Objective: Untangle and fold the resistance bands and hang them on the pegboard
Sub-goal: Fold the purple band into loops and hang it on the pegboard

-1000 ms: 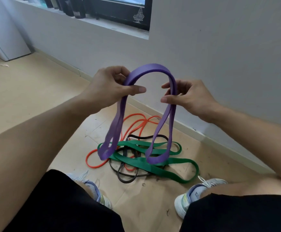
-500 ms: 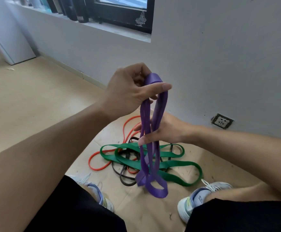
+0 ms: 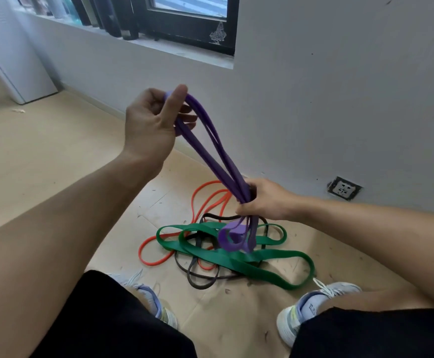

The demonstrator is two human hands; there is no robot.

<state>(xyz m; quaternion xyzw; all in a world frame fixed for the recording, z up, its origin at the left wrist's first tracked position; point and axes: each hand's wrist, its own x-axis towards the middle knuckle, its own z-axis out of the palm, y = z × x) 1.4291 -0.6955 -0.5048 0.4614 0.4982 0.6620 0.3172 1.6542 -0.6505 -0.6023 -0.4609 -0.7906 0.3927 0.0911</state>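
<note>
While stretched, purple band (image 3: 212, 153) between both hands

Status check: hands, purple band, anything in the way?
Left hand grips purple band top; right hand grips its strands lower down. Band folded, off floor. Green band, orange band, black band tangled below.

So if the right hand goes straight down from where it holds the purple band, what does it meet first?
Probably the green band on the floor, right under the right hand and the purple band's hanging loops. Depth is unclear, so the black band may lie nearer.
</note>
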